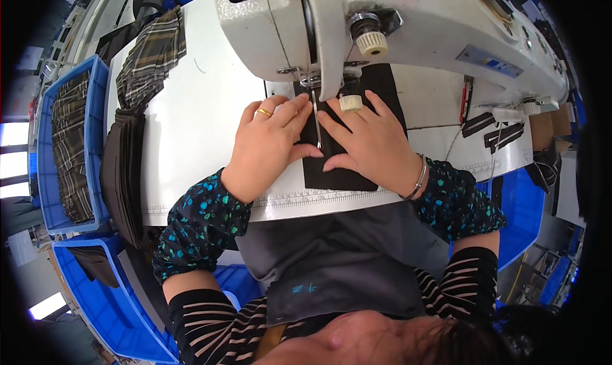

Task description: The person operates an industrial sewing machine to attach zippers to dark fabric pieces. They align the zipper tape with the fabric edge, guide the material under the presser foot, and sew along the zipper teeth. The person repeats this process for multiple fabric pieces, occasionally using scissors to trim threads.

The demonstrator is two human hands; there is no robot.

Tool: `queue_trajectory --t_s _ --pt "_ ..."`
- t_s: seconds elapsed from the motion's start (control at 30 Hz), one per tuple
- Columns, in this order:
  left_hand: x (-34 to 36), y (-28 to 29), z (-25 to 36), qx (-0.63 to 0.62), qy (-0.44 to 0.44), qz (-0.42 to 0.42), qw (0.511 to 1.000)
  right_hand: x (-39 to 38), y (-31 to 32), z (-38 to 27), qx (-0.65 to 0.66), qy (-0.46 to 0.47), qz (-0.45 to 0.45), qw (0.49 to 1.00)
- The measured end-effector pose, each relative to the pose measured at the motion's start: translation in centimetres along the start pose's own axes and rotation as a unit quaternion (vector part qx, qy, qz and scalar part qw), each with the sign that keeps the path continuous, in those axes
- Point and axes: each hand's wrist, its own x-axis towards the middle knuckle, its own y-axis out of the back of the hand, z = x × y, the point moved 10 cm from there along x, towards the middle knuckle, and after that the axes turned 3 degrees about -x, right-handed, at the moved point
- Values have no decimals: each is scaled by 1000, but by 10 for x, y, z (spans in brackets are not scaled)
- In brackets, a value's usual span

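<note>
A piece of black cloth lies flat on the white table under the head of a sewing machine. My left hand, with a ring on one finger, rests along the cloth's left edge, fingers stretched forward. On the cloth's right side my right hand lies with its fingers spread. Both thumbs point inward, apart from each other. Between the hands a thin metal rod hangs from the machine. The needle area is partly hidden by the machine head, and neither hand grips anything.
Left on the table are plaid cloth pieces and a stack of folded dark cloth. Blue bins stand beyond. A red-and-black tool and dark strips lie right. A ruler tape runs along the front edge.
</note>
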Motion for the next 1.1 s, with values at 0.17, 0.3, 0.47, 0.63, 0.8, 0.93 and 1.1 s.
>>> queue_trajectory --t_s 0.17,0.3,0.47,0.63,0.8,0.93,1.1 --pt "6 -1 -6 13 1 8 1000 8 -2 8 10 -15 -12 1000" --pt "6 -1 -6 5 -1 10 1000 9 -4 9 11 -13 -23 1000" --pt "7 -3 -7 -2 5 3 1000 8 -4 9 9 -9 -20 1000" --pt "3 -2 -5 -7 9 28 1000 7 -3 8 4 4 -5 1000" --pt "-24 -1 14 -47 -21 57 997 -13 0 -16 0 31 -5 999" --pt "-27 3 22 -44 -25 51 997 -20 6 -27 8 39 -15 999" --pt "-19 3 15 -49 -30 46 997 -13 3 -20 3 38 -9 999"
